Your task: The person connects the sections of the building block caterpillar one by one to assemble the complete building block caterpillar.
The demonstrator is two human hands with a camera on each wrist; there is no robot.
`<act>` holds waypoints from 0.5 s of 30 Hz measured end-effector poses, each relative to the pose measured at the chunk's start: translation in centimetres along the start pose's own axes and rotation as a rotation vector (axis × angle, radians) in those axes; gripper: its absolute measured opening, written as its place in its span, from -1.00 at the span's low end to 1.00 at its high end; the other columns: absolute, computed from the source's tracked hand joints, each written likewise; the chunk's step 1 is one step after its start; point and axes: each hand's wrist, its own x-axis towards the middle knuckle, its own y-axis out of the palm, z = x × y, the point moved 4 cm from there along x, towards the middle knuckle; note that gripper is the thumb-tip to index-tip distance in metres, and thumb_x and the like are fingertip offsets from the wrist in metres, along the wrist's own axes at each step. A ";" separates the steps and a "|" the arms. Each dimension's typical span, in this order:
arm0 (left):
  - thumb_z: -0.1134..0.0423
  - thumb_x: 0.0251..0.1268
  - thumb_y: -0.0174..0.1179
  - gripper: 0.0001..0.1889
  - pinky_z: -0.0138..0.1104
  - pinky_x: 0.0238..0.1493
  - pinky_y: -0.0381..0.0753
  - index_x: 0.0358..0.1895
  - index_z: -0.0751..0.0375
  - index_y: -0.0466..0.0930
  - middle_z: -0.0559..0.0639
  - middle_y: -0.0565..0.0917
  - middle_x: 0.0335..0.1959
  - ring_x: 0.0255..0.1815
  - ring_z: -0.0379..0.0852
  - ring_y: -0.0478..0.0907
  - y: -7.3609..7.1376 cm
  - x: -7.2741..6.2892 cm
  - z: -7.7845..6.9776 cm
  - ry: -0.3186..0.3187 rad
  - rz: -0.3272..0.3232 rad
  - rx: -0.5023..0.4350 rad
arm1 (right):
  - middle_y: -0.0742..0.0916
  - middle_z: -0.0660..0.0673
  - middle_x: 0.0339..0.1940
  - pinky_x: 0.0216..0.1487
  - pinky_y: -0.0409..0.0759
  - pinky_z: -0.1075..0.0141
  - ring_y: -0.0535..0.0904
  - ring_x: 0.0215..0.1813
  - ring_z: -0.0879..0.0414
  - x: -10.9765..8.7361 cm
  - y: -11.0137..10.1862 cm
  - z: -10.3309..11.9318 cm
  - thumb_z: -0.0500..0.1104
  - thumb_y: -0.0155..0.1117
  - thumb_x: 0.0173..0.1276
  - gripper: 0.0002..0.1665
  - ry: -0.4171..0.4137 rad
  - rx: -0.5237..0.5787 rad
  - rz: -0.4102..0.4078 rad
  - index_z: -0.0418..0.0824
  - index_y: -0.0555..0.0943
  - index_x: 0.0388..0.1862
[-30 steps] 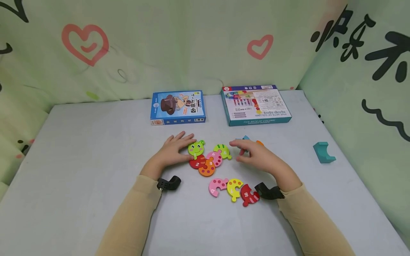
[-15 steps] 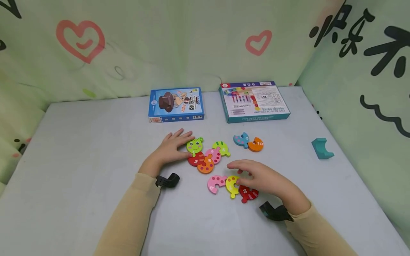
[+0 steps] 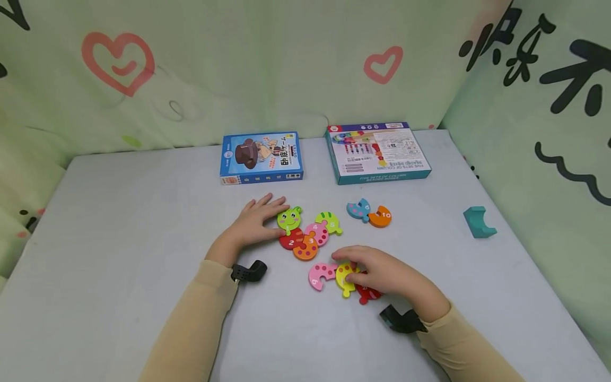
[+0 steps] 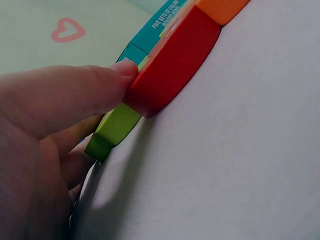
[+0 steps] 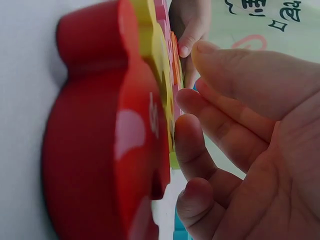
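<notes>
While our left hand sits at the caterpillar's front end, the right one is over a second row of pieces nearer to us. Left side first: thumb's against the edge of the red 2 piece, fingers are spread out beside the green head piece, so thumb and fingers are apart, not wrapped round anything. The orange 3 piece, pink 4 piece and green 5 piece carry on from there, off to the right of that hand.

Our right hand is directly above the yellow piece and the red striped piece, partly covering both. Thumb and fingers are apart with nothing between them in the wrist view; we honestly can't tell if a fingertip is touching the yellow one. The pink C-shaped piece is just left of the yellow one, past the fingertips.

Farther back on the counter, beyond that hand, we've got the blue spotted piece and the orange 10 piece side by side.
</notes>
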 end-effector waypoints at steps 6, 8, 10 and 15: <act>-0.12 0.04 0.13 -0.30 0.02 0.43 -0.35 0.33 -0.12 0.23 -0.14 0.13 0.43 0.49 -0.03 -0.22 0.1 0.1 0.2 0.000 -0.002 0.002 | 0.55 -0.09 0.16 0.00 0.56 0.18 0.46 0.03 0.06 0.2 -0.8 -1.0 -0.15 0.26 0.19 -0.46 0.011 0.009 -0.088 -0.12 0.45 0.19; -0.13 0.04 0.13 -0.30 0.03 0.42 -0.34 0.33 -0.13 0.23 -0.14 0.13 0.43 0.49 -0.03 -0.21 0.1 0.1 0.2 0.005 -0.003 0.006 | 0.55 -0.11 0.16 -0.03 0.57 0.17 0.46 0.01 0.05 0.3 -1.7 -1.6 -0.16 0.26 0.19 -0.44 0.027 0.016 -0.141 -0.13 0.43 0.20; -0.12 0.04 0.13 -0.30 0.04 0.42 -0.34 0.33 -0.12 0.24 -0.13 0.14 0.42 0.49 -0.01 -0.21 0.2 0.1 0.2 0.010 -0.008 0.009 | 0.53 -0.14 0.18 -0.01 0.57 0.13 0.46 0.05 0.00 0.6 -2.7 -2.2 -0.17 0.26 0.19 -0.42 0.042 0.018 -0.197 -0.13 0.41 0.22; -0.10 0.04 0.14 -0.32 0.06 0.42 -0.33 0.31 -0.11 0.27 -0.13 0.16 0.42 0.49 0.00 -0.19 0.3 0.0 0.2 0.015 -0.024 0.004 | 0.46 -0.19 0.26 0.12 0.46 -0.03 0.30 0.23 -0.14 2.0 -5.1 -3.9 -0.17 0.24 0.21 -0.39 0.085 0.007 -0.301 -0.13 0.37 0.27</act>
